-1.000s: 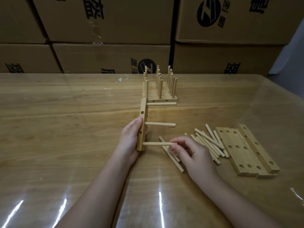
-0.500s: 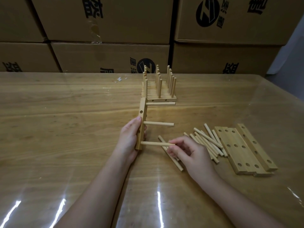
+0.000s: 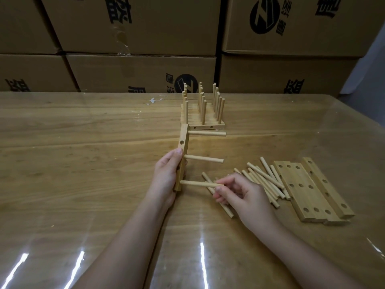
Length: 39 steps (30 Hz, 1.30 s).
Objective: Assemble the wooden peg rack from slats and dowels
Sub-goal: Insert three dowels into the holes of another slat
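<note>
Here the left hand (image 3: 166,176) clamps the slat (image 3: 183,147) on edge on the table (image 3: 83,163) so its holes face sideways, letting the right hand (image 3: 239,192), pinching the free end of the nearest dowel (image 3: 198,183), push it home.

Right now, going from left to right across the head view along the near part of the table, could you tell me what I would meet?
left hand → held slat → nearest dowel, pinched at its free end → right hand → stack of drilled slats
</note>
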Each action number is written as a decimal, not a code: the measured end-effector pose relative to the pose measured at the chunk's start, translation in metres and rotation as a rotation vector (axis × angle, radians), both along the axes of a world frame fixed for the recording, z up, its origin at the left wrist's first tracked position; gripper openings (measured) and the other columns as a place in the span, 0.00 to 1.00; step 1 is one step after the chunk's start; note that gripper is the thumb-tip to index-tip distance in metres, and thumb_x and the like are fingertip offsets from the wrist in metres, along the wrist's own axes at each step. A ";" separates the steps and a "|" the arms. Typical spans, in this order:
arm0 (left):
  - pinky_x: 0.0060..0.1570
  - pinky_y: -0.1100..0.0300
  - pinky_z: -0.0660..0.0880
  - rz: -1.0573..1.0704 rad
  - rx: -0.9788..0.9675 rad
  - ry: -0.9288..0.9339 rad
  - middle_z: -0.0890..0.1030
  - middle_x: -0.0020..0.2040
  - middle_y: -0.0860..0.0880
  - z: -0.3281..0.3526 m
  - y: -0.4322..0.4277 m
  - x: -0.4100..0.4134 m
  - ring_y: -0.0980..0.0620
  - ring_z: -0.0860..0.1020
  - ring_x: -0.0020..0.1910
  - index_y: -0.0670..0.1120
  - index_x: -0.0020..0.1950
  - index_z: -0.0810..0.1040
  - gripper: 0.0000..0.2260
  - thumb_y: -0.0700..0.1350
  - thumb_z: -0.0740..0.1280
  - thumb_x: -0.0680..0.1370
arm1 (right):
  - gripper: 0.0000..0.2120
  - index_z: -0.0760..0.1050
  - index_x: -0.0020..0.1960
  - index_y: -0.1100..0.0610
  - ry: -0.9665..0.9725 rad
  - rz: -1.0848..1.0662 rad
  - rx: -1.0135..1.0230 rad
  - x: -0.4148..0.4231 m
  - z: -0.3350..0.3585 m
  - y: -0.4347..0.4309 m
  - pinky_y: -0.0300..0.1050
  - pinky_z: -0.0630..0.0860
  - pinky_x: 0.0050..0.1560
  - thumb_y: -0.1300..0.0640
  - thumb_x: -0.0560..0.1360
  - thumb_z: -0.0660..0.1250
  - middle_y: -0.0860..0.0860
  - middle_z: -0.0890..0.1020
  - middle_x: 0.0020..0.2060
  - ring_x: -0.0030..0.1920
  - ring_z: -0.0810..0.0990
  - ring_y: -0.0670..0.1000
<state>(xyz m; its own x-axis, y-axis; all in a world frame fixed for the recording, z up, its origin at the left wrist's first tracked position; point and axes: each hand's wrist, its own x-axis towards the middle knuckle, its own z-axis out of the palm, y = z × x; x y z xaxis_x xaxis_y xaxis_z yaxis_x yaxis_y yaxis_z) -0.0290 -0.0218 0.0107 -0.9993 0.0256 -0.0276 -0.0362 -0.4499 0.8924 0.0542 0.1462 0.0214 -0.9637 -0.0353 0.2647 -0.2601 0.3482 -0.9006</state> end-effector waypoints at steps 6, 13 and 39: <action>0.28 0.65 0.69 -0.009 0.028 -0.015 0.74 0.30 0.50 0.001 -0.001 -0.001 0.56 0.70 0.28 0.45 0.44 0.79 0.08 0.43 0.63 0.80 | 0.03 0.77 0.47 0.51 0.067 -0.092 0.156 -0.004 -0.003 -0.002 0.35 0.77 0.41 0.57 0.75 0.66 0.45 0.83 0.37 0.40 0.81 0.40; 0.36 0.63 0.72 -0.009 -0.031 -0.028 0.78 0.32 0.51 0.001 0.001 -0.001 0.56 0.74 0.32 0.45 0.46 0.81 0.08 0.44 0.63 0.80 | 0.12 0.78 0.57 0.57 0.408 -0.066 0.866 -0.006 0.000 0.000 0.41 0.76 0.43 0.56 0.74 0.68 0.50 0.81 0.44 0.45 0.80 0.50; 0.29 0.66 0.71 -0.093 0.024 0.035 0.77 0.29 0.53 -0.003 -0.003 -0.001 0.59 0.73 0.27 0.47 0.43 0.83 0.05 0.47 0.69 0.71 | 0.10 0.81 0.45 0.54 0.387 -0.130 0.801 -0.001 -0.001 -0.014 0.34 0.69 0.35 0.52 0.75 0.62 0.45 0.82 0.35 0.36 0.80 0.45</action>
<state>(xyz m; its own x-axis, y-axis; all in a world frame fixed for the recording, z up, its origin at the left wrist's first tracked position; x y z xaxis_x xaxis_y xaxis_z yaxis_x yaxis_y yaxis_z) -0.0299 -0.0247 0.0081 -0.9929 0.1183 0.0091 -0.0476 -0.4673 0.8828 0.0537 0.1319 0.0203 -0.8216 -0.2458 0.5143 -0.4097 0.8819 -0.2331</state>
